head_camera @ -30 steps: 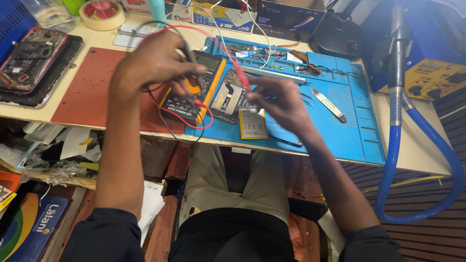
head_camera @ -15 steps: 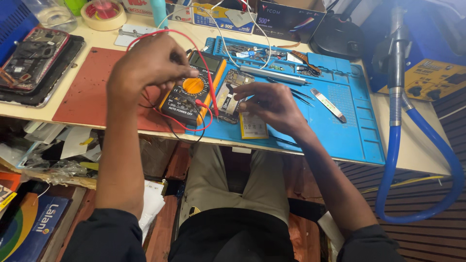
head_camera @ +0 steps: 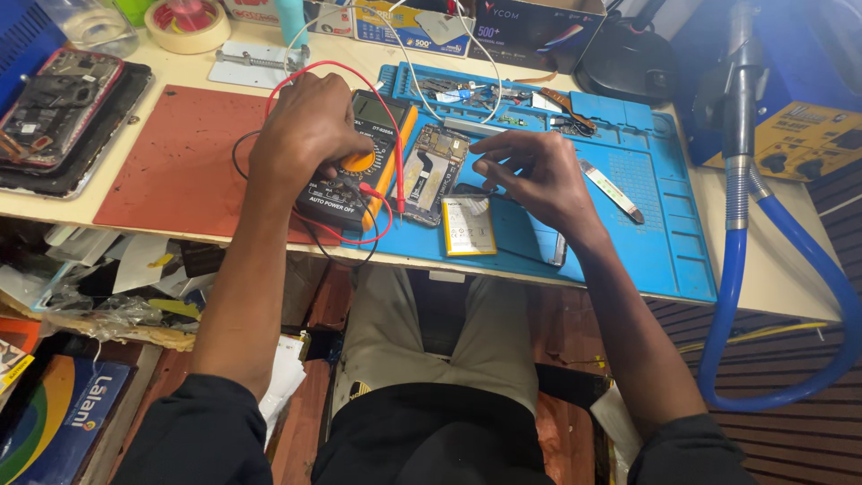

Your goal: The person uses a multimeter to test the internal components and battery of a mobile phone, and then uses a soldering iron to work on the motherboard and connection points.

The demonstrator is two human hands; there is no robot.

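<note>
My left hand [head_camera: 305,130] rests on a black and orange multimeter [head_camera: 346,184], with its fingers on the orange dial. The meter lies at the seam between the red mat [head_camera: 171,162] and the blue repair mat [head_camera: 646,224]. A red probe [head_camera: 400,175] and its red lead lie along the meter's right side. My right hand [head_camera: 539,175] hovers over the blue mat with loosely curled fingers and nothing visible in it. Its fingertips are just right of an opened phone [head_camera: 431,171] with a bare circuit board. A yellow-labelled battery [head_camera: 467,224] lies below the fingers.
A dismantled phone on a black tray [head_camera: 54,126] sits at the far left. A tape roll [head_camera: 187,22], boxes and white cables line the back edge. Tweezers [head_camera: 615,190] lie right of my hand. A blue hose [head_camera: 790,269] and a yellow machine [head_camera: 804,139] stand at the right.
Both hands came down from above the meter. My left hand settled on the dial. My right hand let go of the red probe and moved right, beside the opened phone.
</note>
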